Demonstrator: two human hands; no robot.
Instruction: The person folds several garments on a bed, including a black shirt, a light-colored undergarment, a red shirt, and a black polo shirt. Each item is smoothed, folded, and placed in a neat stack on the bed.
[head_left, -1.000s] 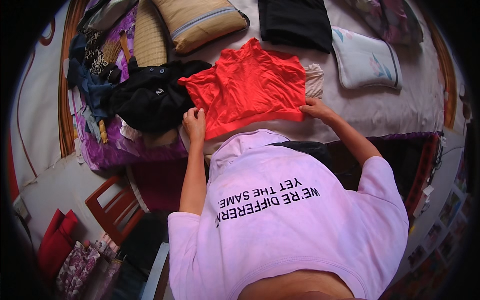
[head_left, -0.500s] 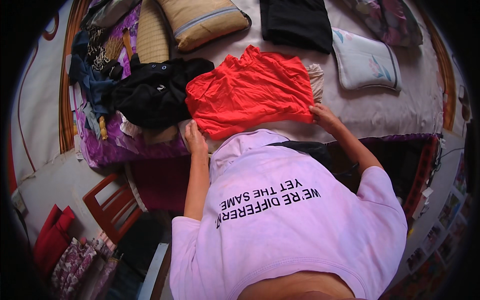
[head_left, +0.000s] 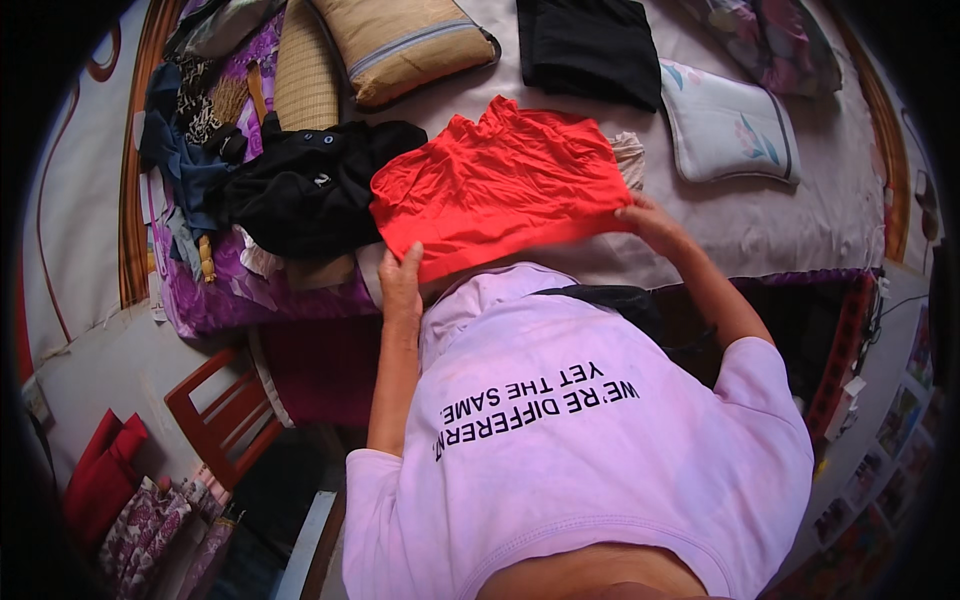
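A wrinkled red garment (head_left: 505, 180) lies spread on the bed, its near hem drawn fairly straight between my hands. My left hand (head_left: 402, 275) pinches the hem's near left corner. At the right end of the hem, my right hand (head_left: 650, 222) grips the other corner. Touching the garment on its left is a crumpled black garment (head_left: 310, 190) with buttons. A bit of beige cloth (head_left: 628, 160) sticks out from behind the red garment's right side.
On the bed (head_left: 790, 225), a folded black garment (head_left: 588, 50) and a white flowered pillow (head_left: 730, 125) lie at the far right. A tan pillow (head_left: 405, 45) lies at the back. Clothes are heaped at the far left. A wooden chair (head_left: 225, 405) stands below left.
The near hem of the red garment has been pulled straighter and its near part flattened. My left hand has shifted slightly right and nearer; my right hand has barely moved.
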